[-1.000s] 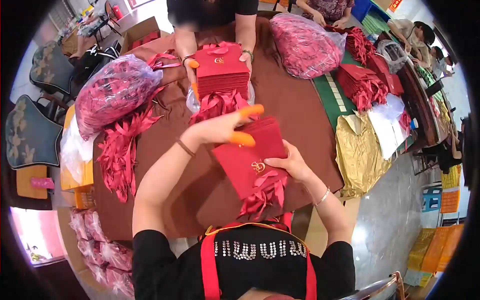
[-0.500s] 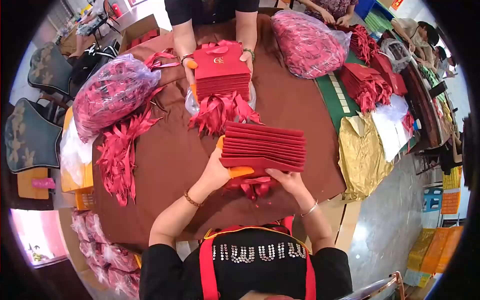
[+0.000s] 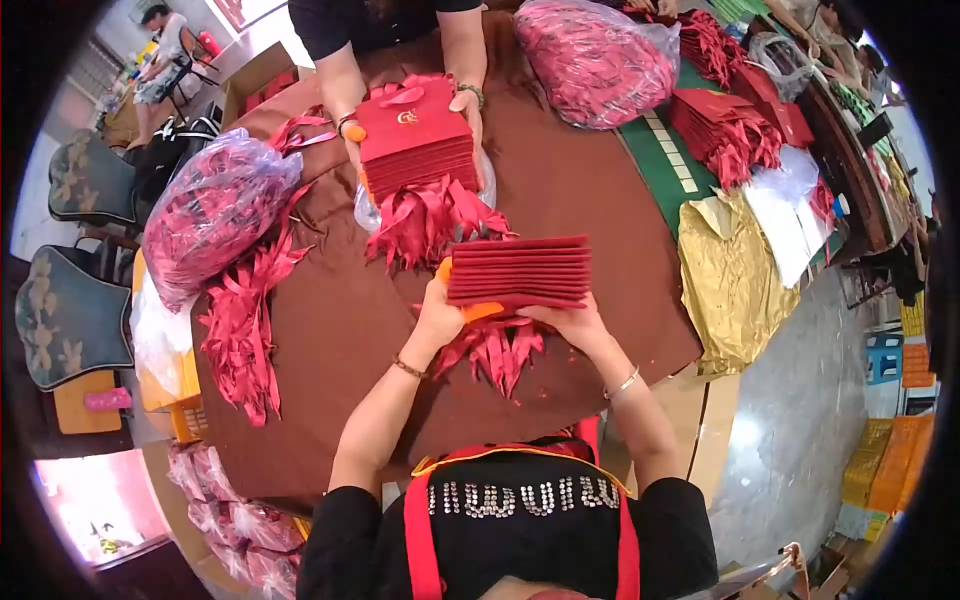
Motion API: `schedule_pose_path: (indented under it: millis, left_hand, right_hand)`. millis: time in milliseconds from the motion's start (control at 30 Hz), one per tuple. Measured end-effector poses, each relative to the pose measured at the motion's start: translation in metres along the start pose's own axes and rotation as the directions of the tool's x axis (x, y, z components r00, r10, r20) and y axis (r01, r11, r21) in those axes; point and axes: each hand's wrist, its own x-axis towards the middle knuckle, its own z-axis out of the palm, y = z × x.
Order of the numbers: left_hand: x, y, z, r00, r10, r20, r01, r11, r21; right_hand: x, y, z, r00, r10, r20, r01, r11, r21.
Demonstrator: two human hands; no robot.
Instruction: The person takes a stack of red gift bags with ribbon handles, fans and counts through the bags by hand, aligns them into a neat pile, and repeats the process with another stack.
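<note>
At our far left, two dark chairs with a pale floral pattern stand beyond the brown-covered table. Nearer to us, white plastic drapes over a yellow container, and below the table's edge lie clear packs of something red. On the table's left side we see a bulging clear bag full of red material, with loose red ribbons trailing beside it.

Across from us, a co-worker in black sleeves has both hands clamped on the sides of a stack of red paper bags, a gold mark on its top and its ribbon handles spilling towards us.

In front of us, our left hand, with orange covers on the thumb and a finger, grips the left end of our own red stack. The folded edges face up to us, layer upon layer, and its ribbon handles hang between our wrists. Our right hand is closed on the right end, so our hands are apart with the stack between them. We cannot tell whether its underside touches the table.

Farther right are a second bulging clear bag, another ribboned red stack, a crumpled gold wrapper and a white sheet.
</note>
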Motion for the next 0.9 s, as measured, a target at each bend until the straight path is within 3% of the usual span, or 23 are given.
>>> schedule_pose_path:
  millis: [67, 133, 267, 300, 333, 367, 400, 467, 500, 667, 700, 733, 767, 800, 867, 900]
  left_hand:
    - [0.005, -0.008, -0.002, 1.000, -0.023, 0.001, 0.023, 1.000, -0.006]
    - [0.007, -0.011, -0.004, 0.998, -0.054, 0.025, 0.052, 0.996, 0.078]
    - [0.002, -0.015, -0.008, 0.997, -0.020, 0.068, 0.013, 0.995, 0.096]
    - [-0.003, -0.013, -0.010, 0.989, -0.086, 0.119, 0.070, 0.989, 0.131]
    - [-0.008, -0.012, -0.011, 0.974, -0.154, 0.166, 0.126, 0.978, 0.168]
    - [-0.013, -0.011, -0.011, 0.981, -0.100, 0.163, 0.064, 0.975, 0.211]
    - [-0.014, -0.012, -0.013, 0.982, -0.106, 0.159, 0.071, 0.975, 0.211]
    - [-0.012, -0.015, -0.016, 0.952, -0.271, 0.143, 0.212, 0.918, 0.335]
    - [-0.009, -0.026, -0.018, 0.973, -0.121, 0.198, 0.061, 0.957, 0.284]
    - [-0.005, -0.014, -0.007, 0.985, -0.134, 0.111, 0.102, 0.962, 0.255]
    - [-0.005, -0.014, -0.008, 0.983, -0.139, 0.124, 0.105, 0.964, 0.245]
    - [-0.004, -0.014, -0.008, 0.981, -0.142, 0.132, 0.108, 0.966, 0.234]
    - [-0.005, -0.015, -0.006, 0.985, -0.138, 0.103, 0.110, 0.965, 0.239]
    - [-0.005, -0.015, -0.007, 0.984, -0.143, 0.103, 0.116, 0.964, 0.239]
    - [-0.001, -0.014, -0.012, 0.976, -0.065, 0.207, -0.037, 0.889, 0.457]
    - [-0.002, -0.017, -0.012, 0.983, -0.088, 0.160, 0.012, 0.905, 0.426]
  right_hand:
    - [-0.004, 0.029, -0.003, 0.996, 0.086, 0.014, -0.085, 0.996, -0.022]
    - [-0.005, 0.025, 0.000, 0.998, 0.019, -0.055, -0.020, 0.999, -0.026]
    - [-0.006, 0.038, -0.003, 0.999, -0.017, 0.030, 0.023, 0.980, -0.196]
    - [-0.008, 0.038, -0.004, 0.999, -0.014, 0.031, 0.020, 0.981, -0.193]
    - [-0.007, 0.020, -0.003, 0.993, 0.118, 0.021, -0.119, 0.992, 0.047]
    - [-0.007, 0.011, -0.002, 0.968, 0.249, 0.042, -0.251, 0.926, 0.281]
    - [-0.007, 0.017, -0.001, 0.966, 0.255, 0.046, -0.257, 0.924, 0.283]
    - [-0.005, 0.031, 0.001, 0.996, 0.071, -0.048, -0.070, 0.997, 0.010]
    - [-0.005, 0.035, 0.000, 0.999, -0.028, -0.044, 0.024, 0.995, -0.095]
    - [-0.014, 0.023, -0.008, 0.993, -0.050, 0.104, 0.082, 0.940, -0.332]
    - [-0.020, 0.010, -0.002, 0.999, -0.046, -0.004, 0.046, 0.999, 0.016]
    - [-0.023, -0.003, 0.000, 0.995, -0.005, -0.100, 0.041, 0.931, 0.363]
    - [-0.021, -0.011, -0.002, 0.996, -0.055, -0.075, 0.084, 0.881, 0.465]
    - [-0.018, -0.019, -0.001, 0.996, -0.050, -0.075, 0.079, 0.881, 0.467]
    - [-0.011, -0.035, 0.006, 0.972, 0.061, -0.226, 0.004, 0.960, 0.278]
    - [-0.009, -0.044, 0.010, 0.965, 0.077, -0.252, -0.003, 0.960, 0.280]
